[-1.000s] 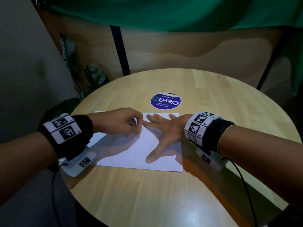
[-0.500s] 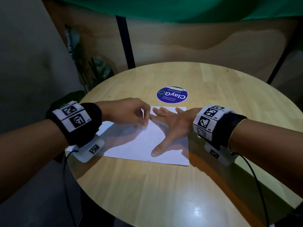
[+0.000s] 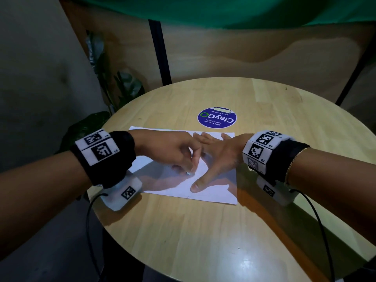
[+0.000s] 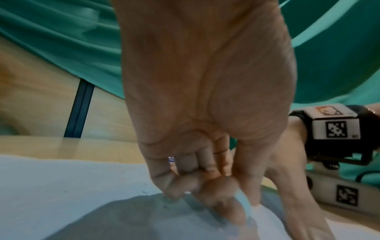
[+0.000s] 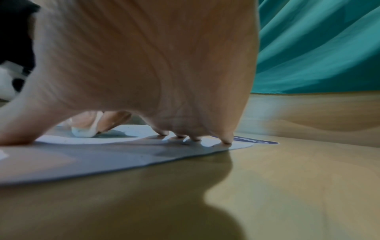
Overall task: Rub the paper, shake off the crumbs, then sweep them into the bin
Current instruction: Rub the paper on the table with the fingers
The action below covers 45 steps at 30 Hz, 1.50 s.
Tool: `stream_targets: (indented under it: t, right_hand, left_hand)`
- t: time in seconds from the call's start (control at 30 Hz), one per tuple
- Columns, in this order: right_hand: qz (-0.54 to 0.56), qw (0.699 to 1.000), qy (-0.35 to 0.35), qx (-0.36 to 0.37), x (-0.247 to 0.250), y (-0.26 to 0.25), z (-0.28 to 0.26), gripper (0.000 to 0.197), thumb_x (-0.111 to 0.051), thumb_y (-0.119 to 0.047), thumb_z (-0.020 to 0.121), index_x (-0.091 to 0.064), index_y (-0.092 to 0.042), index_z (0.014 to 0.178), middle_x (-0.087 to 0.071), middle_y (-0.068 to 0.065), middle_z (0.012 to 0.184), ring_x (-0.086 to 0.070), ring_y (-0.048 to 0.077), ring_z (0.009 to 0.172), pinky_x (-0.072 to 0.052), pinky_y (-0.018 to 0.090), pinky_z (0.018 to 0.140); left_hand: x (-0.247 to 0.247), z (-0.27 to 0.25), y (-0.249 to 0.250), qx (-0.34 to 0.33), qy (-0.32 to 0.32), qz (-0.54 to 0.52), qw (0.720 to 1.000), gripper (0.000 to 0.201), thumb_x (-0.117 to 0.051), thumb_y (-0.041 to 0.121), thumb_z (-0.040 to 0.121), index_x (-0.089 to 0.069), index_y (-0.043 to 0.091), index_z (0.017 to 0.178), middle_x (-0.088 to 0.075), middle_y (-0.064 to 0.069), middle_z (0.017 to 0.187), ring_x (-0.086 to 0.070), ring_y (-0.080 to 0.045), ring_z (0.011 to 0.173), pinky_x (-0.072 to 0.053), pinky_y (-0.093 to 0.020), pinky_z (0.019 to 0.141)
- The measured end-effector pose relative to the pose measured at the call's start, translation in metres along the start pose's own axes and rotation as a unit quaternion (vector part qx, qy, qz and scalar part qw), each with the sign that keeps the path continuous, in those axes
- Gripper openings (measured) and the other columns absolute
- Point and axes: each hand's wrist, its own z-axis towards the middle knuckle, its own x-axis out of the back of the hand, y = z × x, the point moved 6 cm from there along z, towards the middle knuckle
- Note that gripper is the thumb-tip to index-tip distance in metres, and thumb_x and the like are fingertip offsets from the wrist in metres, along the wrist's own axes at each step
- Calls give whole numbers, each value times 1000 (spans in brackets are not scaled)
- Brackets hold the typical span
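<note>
White rectangular paper sheet (image 3: 213,192) lies flat on round pale wooden table (image 3: 203,231), near blue round sticker (image 3: 216,117). Left hand (image 3: 168,148) pinches small white eraser (image 5: 84,132), pressing it onto sheet. Right hand (image 3: 219,153) splayed flat, fingertips (image 5: 226,141) holding sheet down.

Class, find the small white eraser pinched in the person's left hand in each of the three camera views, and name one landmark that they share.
Head: small white eraser at centre, under the left hand's fingertips on the white sheet of paper.
Left wrist: lower centre-right, between the fingers.
Right wrist: left of centre, beneath the right hand's palm.
Shared landmark: the paper.
</note>
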Motion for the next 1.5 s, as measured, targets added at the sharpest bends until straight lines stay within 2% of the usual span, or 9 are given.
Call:
stream_targets:
  t: [0.17, 0.33, 0.5, 0.67, 0.83, 1.0, 1.13, 1.27, 1.5]
  right_hand:
    - [8, 1000, 8, 5, 2, 2, 1, 132, -68, -91, 70, 17, -51, 163, 29, -20, 170, 29, 5, 155, 13, 53, 126]
    - [29, 998, 13, -46, 5, 9, 2, 141, -73, -91, 62, 13, -46, 164, 11, -16, 176, 9, 36, 163, -6, 60, 125]
    - [13, 998, 54, -20, 12, 12, 8, 124, -67, -96, 62, -10, -51, 162, -6, -23, 172, -14, 34, 160, -19, 59, 125]
    - [-2, 999, 15, -38, 9, 10, 5, 125, -65, -96, 65, 1, -55, 163, 18, -22, 173, 3, 30, 164, -8, 60, 127]
    - [-5, 999, -5, -42, 9, 9, 5, 135, -66, -96, 62, 16, -55, 162, 27, -20, 171, 13, 27, 163, -2, 59, 127]
    - [-10, 999, 0, -37, 5, 9, 7, 141, -66, -98, 59, 17, -52, 163, 27, -20, 171, 16, 23, 162, 1, 60, 128]
    - [-10, 1000, -6, -29, 5, 11, 12, 144, -65, -102, 53, 20, -54, 160, 29, -18, 171, 20, 16, 161, 1, 61, 128]
    - [-23, 999, 0, -28, 5, 11, 12, 145, -66, -99, 58, 18, -47, 164, 28, -17, 171, 23, 10, 159, 4, 59, 128]
    - [-24, 999, 3, -29, 5, 12, 13, 147, -67, -99, 56, 17, -47, 164, 29, -17, 171, 23, 11, 159, 2, 61, 128]
  left_hand:
    - [27, 4, -15, 27, 129, 82, 988, 5, -75, 21, 97, -74, 23, 93, -83, 2, 88, -72, -6, 78, -59, -33, 79]
    - [8, 5, -8, 10, 63, 24, 998, 7, -77, 18, 97, -72, 13, 96, -82, -6, 85, -71, -13, 73, -56, -27, 74]
    - [22, 5, -19, 25, 145, 62, 987, 11, -74, 20, 98, -70, 26, 90, -80, 5, 90, -70, -7, 82, -51, -29, 77]
    - [3, -3, -10, 5, 48, 2, 999, 4, -76, 17, 99, -72, 15, 97, -84, -6, 92, -76, -26, 88, -60, -34, 82]
    - [13, -5, -14, 6, 118, 43, 992, 6, -75, 24, 98, -73, 27, 93, -81, 10, 85, -72, -4, 81, -57, -32, 80]
    - [-5, -11, -6, -11, 2, 1, 1000, 6, -77, 18, 99, -74, 14, 97, -83, -8, 90, -73, -18, 79, -58, -37, 82]
    - [7, -9, -6, -11, 92, 51, 994, 8, -74, 23, 99, -73, 27, 93, -81, 8, 89, -72, -6, 84, -58, -37, 84]
    - [-7, -14, 1, -25, -17, 25, 999, 10, -75, 20, 101, -73, 26, 93, -82, 1, 96, -75, -16, 87, -58, -36, 85]
    - [-3, -14, -1, -40, -11, 48, 998, 13, -75, 21, 102, -70, 28, 91, -81, 0, 96, -70, -10, 82, -55, -34, 82]
